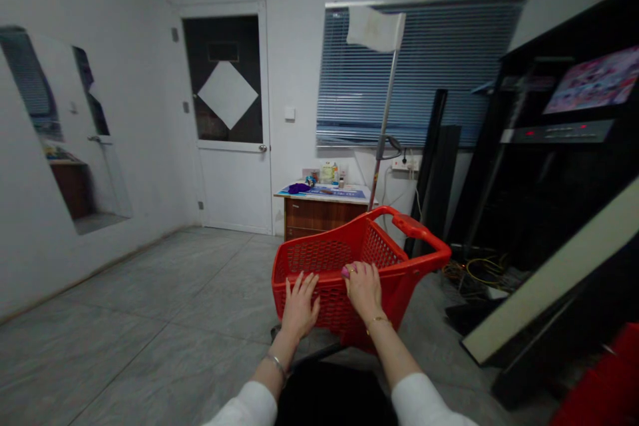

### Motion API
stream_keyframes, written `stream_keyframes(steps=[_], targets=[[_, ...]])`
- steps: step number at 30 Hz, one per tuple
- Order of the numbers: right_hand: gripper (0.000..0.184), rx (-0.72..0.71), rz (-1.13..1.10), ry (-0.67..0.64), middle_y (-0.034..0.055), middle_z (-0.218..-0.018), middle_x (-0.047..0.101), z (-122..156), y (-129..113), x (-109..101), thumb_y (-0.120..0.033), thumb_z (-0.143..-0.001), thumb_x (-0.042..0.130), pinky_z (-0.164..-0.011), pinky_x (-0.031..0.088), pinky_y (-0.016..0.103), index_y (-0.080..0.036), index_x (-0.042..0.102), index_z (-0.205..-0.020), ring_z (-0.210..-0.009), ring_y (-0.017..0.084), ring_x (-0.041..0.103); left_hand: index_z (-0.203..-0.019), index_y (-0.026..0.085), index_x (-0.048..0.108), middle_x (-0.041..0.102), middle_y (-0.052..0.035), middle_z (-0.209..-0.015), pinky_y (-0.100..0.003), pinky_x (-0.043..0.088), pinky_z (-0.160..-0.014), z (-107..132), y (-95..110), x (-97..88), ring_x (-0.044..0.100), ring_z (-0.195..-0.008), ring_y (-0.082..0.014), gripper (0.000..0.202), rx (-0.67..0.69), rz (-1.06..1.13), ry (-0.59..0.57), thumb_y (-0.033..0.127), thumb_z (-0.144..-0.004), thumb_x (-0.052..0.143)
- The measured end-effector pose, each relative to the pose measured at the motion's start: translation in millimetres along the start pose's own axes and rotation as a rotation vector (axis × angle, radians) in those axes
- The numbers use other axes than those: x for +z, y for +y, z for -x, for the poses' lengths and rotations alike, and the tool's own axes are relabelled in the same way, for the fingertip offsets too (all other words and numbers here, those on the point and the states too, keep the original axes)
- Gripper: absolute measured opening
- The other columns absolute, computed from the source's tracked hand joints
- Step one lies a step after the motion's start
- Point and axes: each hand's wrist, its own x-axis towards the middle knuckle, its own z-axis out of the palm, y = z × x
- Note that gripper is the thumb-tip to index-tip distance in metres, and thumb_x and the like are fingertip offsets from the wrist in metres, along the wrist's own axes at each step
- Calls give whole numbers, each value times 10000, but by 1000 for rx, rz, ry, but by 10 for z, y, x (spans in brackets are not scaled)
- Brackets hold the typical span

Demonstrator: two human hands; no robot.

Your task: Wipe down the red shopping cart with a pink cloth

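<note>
A red plastic shopping cart (319,254) with perforated sides stands side-on before me, its handle (419,229) to the right. My left hand (300,306) rests on the near rim with its fingers stretched out and the thumb apart. Farther right along that rim, my right hand (364,287) has its fingers bent over the edge. By its thumb side shows a small pink patch (345,271), too small to name. A pole with a white flag (374,29) rises behind the cart. The lower part of the cart is partly hidden by my arms.
Behind the cart, a wooden cabinet (319,214) bears bottles and a purple cloth (299,188). A white door (234,190) is at the back left and a mirror (74,146) on the left wall. Long boards (554,279) lean at the right, near loose cables (484,273).
</note>
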Motion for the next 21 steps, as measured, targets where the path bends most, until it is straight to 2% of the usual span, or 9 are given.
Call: stream_keyframes(steps=[3,7,10,13,16,18,21], targets=[[224,24,55,15,73,-1034,659,-40,339,-115,-296,-954,501,-1078,248,423,-223,685,-1058,-1020,226,508,-1460,249,443,524,-51,-1489,-663,217,-1186,19,-23,25,361,-1438,-297,567,9,-14,22,178,-899,476],[226,130,157,115,98,-1059,653,-87,820,-246,-286,-935,528,-1024,285,413,-186,693,-1053,-1025,244,497,-1463,246,441,532,-59,-1480,-672,220,-1182,27,-3,81,365,-1436,-299,572,17,-11,54,171,-897,472],[261,157,190,170,109,-1058,649,-86,978,-283,-343,-936,537,-980,309,403,-176,697,-1056,-1023,254,482,-1460,236,443,531,-58,-1481,-682,227,-1175,20,37,90,366,-1434,-308,567,4,6,48,179,-896,475],[299,128,208,185,125,-1079,635,-74,979,-279,-391,-912,579,-979,309,405,-160,692,-1065,-1046,264,462,-1453,236,452,533,-61,-1479,-685,213,-1178,11,70,71,366,-1434,-313,559,-9,30,41,190,-897,483],[242,130,206,198,119,-1055,631,-74,898,-238,-324,-910,573,-983,310,404,-158,693,-1038,-1027,257,464,-1452,235,455,535,-64,-1476,-690,199,-1180,11,74,65,362,-1435,-316,559,-13,46,33,197,-896,492],[208,137,195,191,115,-1014,633,-69,770,-178,-272,-918,546,-984,314,405,-153,700,-990,-998,249,475,-1451,232,455,533,-65,-1478,-694,199,-1178,16,63,81,360,-1437,-318,560,-14,42,36,196,-893,493],[203,114,134,148,108,-993,633,-33,413,-44,-244,-929,521,-959,335,399,-160,701,-971,-965,239,488,-1448,228,458,533,-66,-1478,-695,211,-1173,23,43,116,362,-1437,-319,559,-6,22,54,192,-891,492]])
